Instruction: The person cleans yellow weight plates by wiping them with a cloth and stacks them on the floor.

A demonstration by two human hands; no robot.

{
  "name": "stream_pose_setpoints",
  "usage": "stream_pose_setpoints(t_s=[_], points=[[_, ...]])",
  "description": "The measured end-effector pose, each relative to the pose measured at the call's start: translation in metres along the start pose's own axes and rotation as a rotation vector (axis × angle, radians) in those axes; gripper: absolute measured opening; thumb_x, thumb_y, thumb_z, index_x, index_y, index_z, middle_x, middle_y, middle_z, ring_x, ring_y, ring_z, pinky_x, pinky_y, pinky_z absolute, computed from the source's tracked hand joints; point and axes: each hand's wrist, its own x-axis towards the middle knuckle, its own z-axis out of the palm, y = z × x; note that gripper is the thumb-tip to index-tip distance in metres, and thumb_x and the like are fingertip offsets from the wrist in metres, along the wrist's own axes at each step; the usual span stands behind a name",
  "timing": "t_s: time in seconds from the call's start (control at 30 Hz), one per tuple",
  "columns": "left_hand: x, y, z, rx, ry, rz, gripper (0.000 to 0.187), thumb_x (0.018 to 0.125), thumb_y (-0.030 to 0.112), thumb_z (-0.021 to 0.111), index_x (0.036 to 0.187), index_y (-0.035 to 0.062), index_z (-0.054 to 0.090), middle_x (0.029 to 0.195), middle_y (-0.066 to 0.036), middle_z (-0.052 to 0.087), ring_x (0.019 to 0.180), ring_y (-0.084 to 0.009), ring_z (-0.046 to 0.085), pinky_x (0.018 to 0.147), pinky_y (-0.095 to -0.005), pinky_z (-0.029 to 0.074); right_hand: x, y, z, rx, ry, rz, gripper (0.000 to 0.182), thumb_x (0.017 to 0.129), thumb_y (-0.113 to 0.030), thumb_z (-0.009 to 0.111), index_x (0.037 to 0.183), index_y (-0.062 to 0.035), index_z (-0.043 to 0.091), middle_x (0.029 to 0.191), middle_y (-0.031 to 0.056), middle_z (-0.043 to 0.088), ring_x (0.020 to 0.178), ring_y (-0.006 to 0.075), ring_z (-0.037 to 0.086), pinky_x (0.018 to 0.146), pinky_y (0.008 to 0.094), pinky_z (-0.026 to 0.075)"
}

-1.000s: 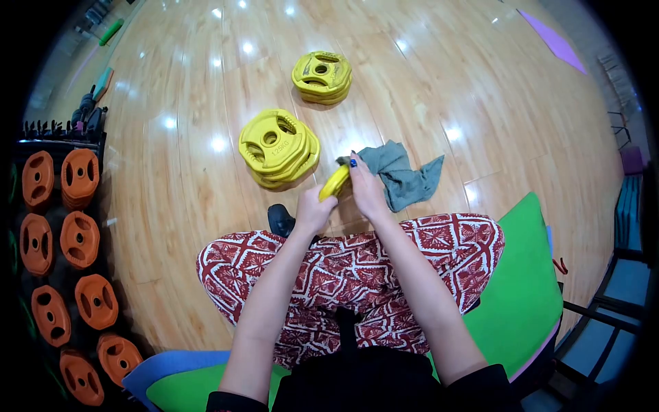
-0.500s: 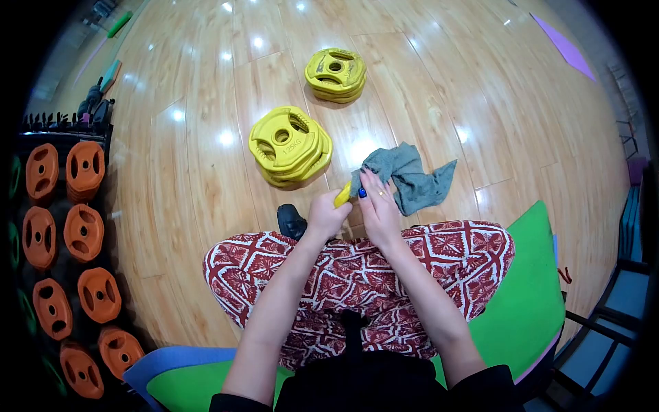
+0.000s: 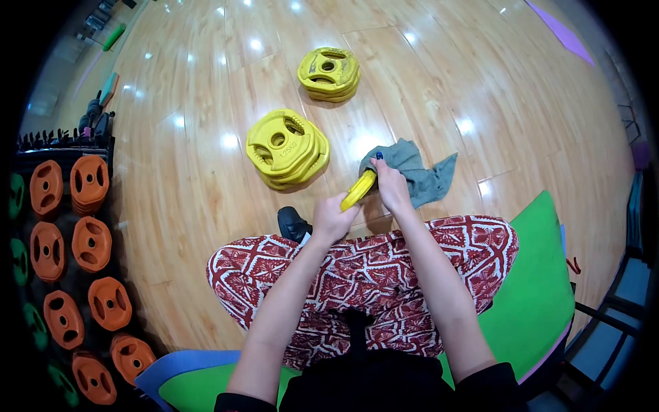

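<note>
A yellow weight plate [image 3: 359, 190] is held up on edge in front of my crossed legs. My left hand [image 3: 333, 218] is closed round its lower left side. My right hand [image 3: 392, 185] is at its upper right, fingers closed on the grey-green cloth [image 3: 429, 180], which covers the far edge of the plate and trails off to the right. To the left on the floor is a stack of yellow plates [image 3: 283, 147], the top one marked 1.25KG. Another yellow stack [image 3: 329, 74] stands farther away.
Orange weight plates [image 3: 92, 244] hang in rows on a dark rack at the left. A green mat [image 3: 528, 295] lies under me. A black shoe [image 3: 292, 223] shows by my left knee. Black-framed furniture is at the right edge.
The plate has turned so that more of its yellow rim shows. My right hand has moved slightly up and right, its flat fingers now bent round the cloth.
</note>
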Motion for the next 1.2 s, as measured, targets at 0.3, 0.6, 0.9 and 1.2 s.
stream_pose_setpoints(t_s=[0.3, 0.6, 0.9, 1.2], points=[[0.004, -0.005, 0.002, -0.091, 0.088, -0.009, 0.018, 0.069, 0.015, 0.054, 0.074, -0.002, 0.056, 0.055, -0.015, 0.052, 0.05, -0.0178, 0.051, 0.05, -0.0314, 0.04, -0.054, -0.041, 0.001, -0.026, 0.029, -0.323, 0.044, 0.087, -0.026, 0.035, 0.109, 0.0087, 0.049, 0.117, 0.0231, 0.048, 0.111, 0.0351, 0.043, 0.097, 0.0356, 0.031], [-0.004, -0.003, 0.014, 0.254, -0.034, 0.097, 0.024, 0.065, 0.027, 0.056, 0.076, 0.0057, 0.06, 0.064, -0.019, 0.057, 0.064, -0.0358, 0.057, 0.06, -0.0433, 0.045, -0.016, -0.033, -0.005, -0.205, -0.062, 0.027, 0.05, 0.087, -0.039, 0.029, 0.09, 0.0022, 0.056, 0.095, 0.0238, 0.057, 0.093, 0.0387, 0.052, 0.082, 0.044, 0.039], [0.003, -0.011, 0.006, 0.143, 0.014, 0.012, 0.026, 0.065, 0.028, 0.055, 0.08, 0.0074, 0.061, 0.067, -0.019, 0.058, 0.065, -0.0351, 0.057, 0.06, -0.0426, 0.045, -0.058, -0.047, -0.005, 0.006, -0.011, -0.108, 0.046, 0.087, -0.032, 0.031, 0.103, 0.0062, 0.051, 0.112, 0.0264, 0.048, 0.104, 0.0392, 0.046, 0.09, 0.0388, 0.035], [0.002, -0.01, 0.0, 0.114, -0.067, 0.1, 0.024, 0.065, 0.02, 0.057, 0.077, -0.0003, 0.058, 0.063, -0.02, 0.055, 0.058, -0.0316, 0.055, 0.056, -0.0364, 0.043, -0.033, -0.011, -0.008, -0.011, 0.058, -0.2, 0.051, 0.087, -0.033, 0.031, 0.109, 0.0095, 0.049, 0.116, 0.027, 0.046, 0.113, 0.035, 0.041, 0.096, 0.0357, 0.029]])
